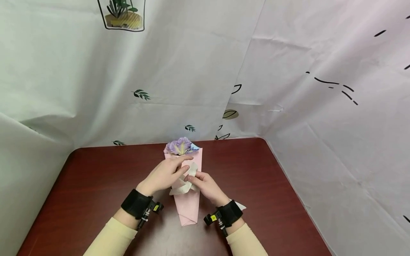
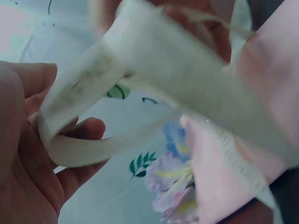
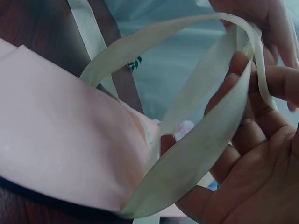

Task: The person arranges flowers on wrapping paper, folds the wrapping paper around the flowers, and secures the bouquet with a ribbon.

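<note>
A pink paper-wrapped bouquet [image 1: 188, 208] lies on the table, with a purple flower [image 1: 180, 145] and some blue petals at its far end. Around its middle goes a cream ribbon [image 1: 193, 170], whose loose loops rise above the wrap in both wrist views. My right hand [image 1: 207, 185] pinches the ribbon from the right side; in the right wrist view, the band [image 3: 196, 154] arcs up to its fingertips. My left hand [image 1: 163, 174] hovers over the wrap with its index finger extended. Beside its parted fingers [image 2: 93, 127] hangs a ribbon loop [image 2: 84, 151].
The dark red-brown table [image 1: 112, 177] has rounded far corners. White cloth [image 1: 192, 64] printed with leaves and lines hangs behind it and along the sides. A white pointed tip [image 1: 240, 205] shows beside the right wrist strap.
</note>
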The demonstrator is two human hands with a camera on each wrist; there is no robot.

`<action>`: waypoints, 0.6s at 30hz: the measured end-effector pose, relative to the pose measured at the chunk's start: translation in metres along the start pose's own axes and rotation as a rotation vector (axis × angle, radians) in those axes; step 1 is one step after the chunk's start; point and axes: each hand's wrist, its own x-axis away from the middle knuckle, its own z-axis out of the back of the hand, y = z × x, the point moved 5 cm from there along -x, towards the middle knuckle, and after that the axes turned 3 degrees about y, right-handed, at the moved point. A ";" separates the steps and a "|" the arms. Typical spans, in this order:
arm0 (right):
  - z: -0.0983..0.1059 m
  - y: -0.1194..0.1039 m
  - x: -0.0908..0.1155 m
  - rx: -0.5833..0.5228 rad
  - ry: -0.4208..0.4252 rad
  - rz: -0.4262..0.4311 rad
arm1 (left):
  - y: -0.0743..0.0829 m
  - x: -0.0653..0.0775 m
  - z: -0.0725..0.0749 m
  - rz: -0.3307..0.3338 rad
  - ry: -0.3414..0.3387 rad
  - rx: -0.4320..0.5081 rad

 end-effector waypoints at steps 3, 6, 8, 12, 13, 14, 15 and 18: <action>0.003 0.000 0.000 0.012 0.012 -0.010 | 0.000 -0.003 0.012 -0.024 0.026 -0.018; 0.006 0.000 0.000 0.007 0.035 -0.031 | 0.000 -0.003 0.023 -0.037 0.064 -0.065; 0.007 0.002 -0.001 -0.005 0.052 -0.040 | 0.001 -0.002 0.031 -0.038 0.091 -0.115; 0.008 0.004 -0.001 -0.018 0.076 -0.052 | 0.001 0.004 0.052 -0.013 0.125 -0.217; 0.009 0.004 -0.001 -0.018 0.082 -0.053 | 0.000 0.006 0.059 -0.007 0.137 -0.242; 0.009 0.004 -0.001 -0.022 0.087 -0.055 | 0.000 0.007 0.066 0.003 0.148 -0.261; 0.010 0.004 -0.001 -0.024 0.092 -0.057 | -0.001 0.009 0.074 0.016 0.159 -0.281; 0.011 0.003 -0.001 -0.022 0.104 -0.055 | -0.007 0.017 0.098 0.081 0.193 -0.352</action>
